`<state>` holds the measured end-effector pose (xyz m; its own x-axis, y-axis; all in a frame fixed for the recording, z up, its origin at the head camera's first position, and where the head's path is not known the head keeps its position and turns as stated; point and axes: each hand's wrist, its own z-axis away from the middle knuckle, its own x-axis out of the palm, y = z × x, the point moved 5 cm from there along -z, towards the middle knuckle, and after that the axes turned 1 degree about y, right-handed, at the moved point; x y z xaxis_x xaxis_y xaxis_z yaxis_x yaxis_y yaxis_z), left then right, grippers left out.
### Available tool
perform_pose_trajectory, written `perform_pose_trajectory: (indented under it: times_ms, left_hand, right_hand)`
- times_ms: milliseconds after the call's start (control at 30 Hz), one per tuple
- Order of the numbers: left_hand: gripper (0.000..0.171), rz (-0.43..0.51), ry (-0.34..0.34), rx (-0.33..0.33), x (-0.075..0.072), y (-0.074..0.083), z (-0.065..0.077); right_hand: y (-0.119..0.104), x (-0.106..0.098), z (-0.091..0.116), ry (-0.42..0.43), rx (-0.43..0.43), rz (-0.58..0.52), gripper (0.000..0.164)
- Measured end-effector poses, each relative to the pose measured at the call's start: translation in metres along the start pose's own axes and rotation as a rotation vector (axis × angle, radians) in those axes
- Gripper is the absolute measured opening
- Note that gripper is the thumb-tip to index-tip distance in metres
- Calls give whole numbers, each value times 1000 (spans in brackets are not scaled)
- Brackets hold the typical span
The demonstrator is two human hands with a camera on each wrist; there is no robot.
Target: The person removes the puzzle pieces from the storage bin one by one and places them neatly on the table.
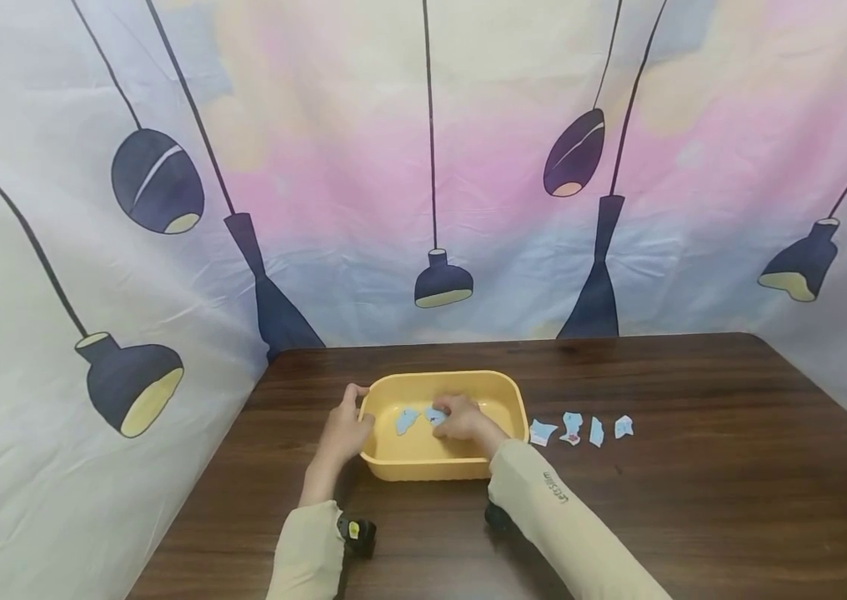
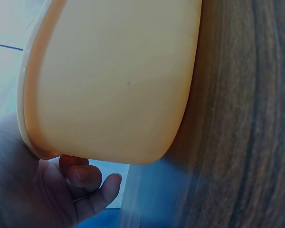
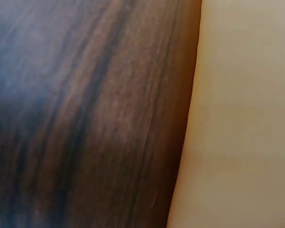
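Observation:
A shallow yellow plastic basin point(image 1: 423, 472) stands on the wooden table. My left hand point(image 1: 344, 429) grips its left rim; in the left wrist view the fingers of that left hand point(image 2: 61, 190) curl round the rim beside the basin's outer wall point(image 2: 118, 85). Inside the basin, my right hand point(image 1: 461, 418) pinches a torn light-blue paper piece point(image 1: 433, 416), its fingertips partly covering it. To the left of this lies another light-blue paper piece point(image 1: 406, 421) on the basin floor. The right wrist view holds only the basin's wall point(image 3: 242, 114) and table; the right hand is out of that view.
Several torn paper pieces lie in a row on the table right of the basin: a first piece point(image 1: 542, 432), a piece with a reddish mark point(image 1: 572, 427), a narrow one point(image 1: 597, 432) and a small one point(image 1: 623, 427). A lamp-patterned cloth point(image 1: 363, 208) hangs behind the table point(image 1: 731, 467).

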<state>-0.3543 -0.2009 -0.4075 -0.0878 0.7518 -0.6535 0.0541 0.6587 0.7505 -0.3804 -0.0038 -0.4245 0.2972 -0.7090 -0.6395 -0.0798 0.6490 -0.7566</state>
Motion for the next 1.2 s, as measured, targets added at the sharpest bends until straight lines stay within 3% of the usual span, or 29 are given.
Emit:
perform_pose_trajectory:
  times_ms: [300, 533, 633, 833, 1200]
  left_hand:
    - [46, -12, -2, -1, 3, -2, 1]
    - [47, -1, -9, 5, 4, -2, 0]
    - [47, -2, -11, 4, 2, -2, -2]
    - [47, 6, -14, -12, 1, -2, 0]
    - [47, -7, 3, -7, 0, 0, 0]
  right_hand:
    - [6, 2, 4, -10, 38, -117, 49]
    - [10, 0, 6, 60, 51, -184, 52]
    - [8, -2, 6, 72, 37, -185, 51]
    - [-1, -5, 13, 79, -40, -224, 34]
    - [5, -46, 32, 174, -87, -313, 32]
